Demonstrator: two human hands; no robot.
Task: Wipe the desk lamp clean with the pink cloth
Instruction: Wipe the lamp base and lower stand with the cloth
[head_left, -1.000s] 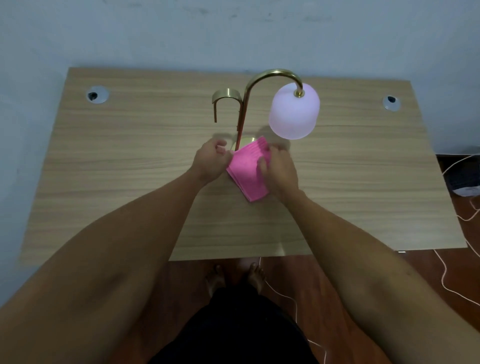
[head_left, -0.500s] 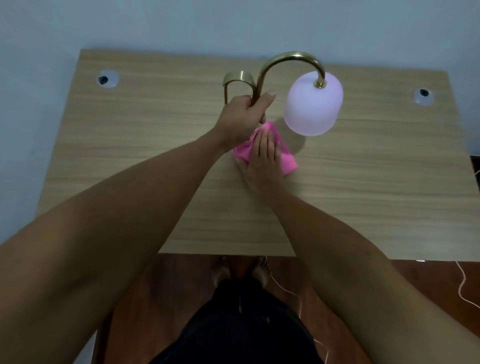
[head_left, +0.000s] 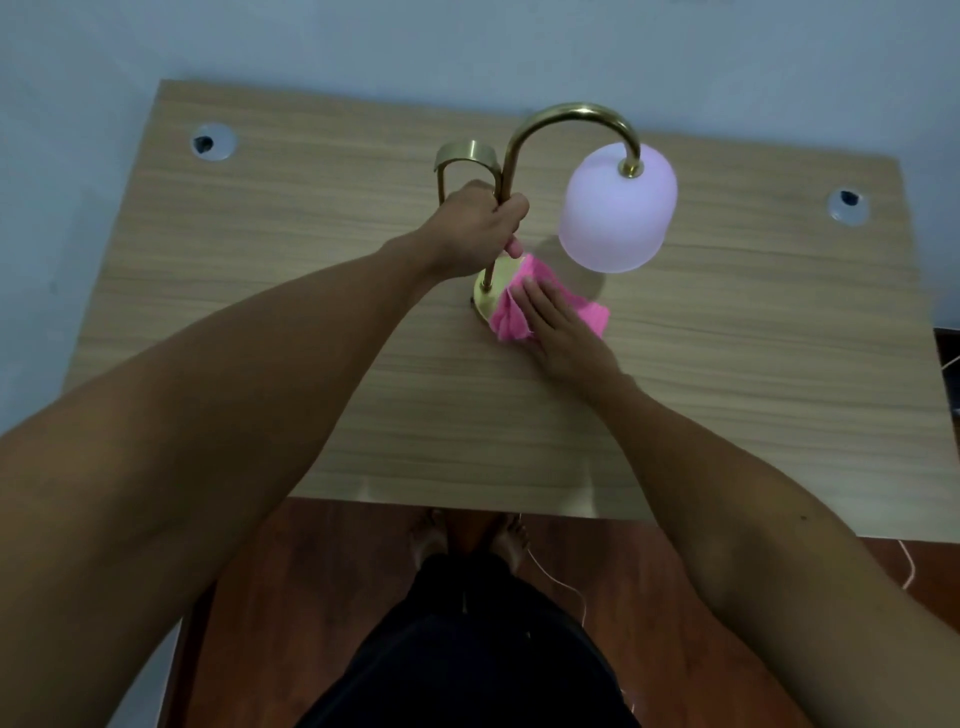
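A desk lamp stands mid-desk with a curved brass stem (head_left: 569, 113), a round brass base (head_left: 487, 297) and a pale lilac shade (head_left: 618, 208) hanging at the right. My left hand (head_left: 480, 226) is wrapped around the stem, just above the base. The pink cloth (head_left: 511, 312) lies crumpled over the right part of the base and onto the desk. My right hand (head_left: 563, 332) presses flat on the cloth, fingers pointing toward the stem. Part of the base is hidden under the cloth.
The wooden desk (head_left: 260, 322) stands against a pale wall, with a cable hole at the back left (head_left: 212, 141) and back right (head_left: 848, 206). A short brass hook (head_left: 465, 156) rises behind the stem. A white cord (head_left: 556, 577) runs over the floor by my feet.
My left hand left the cloth, rose to the lamp's stem and closed around it. My right hand pushed the cloth onto the base and lies flat on it.
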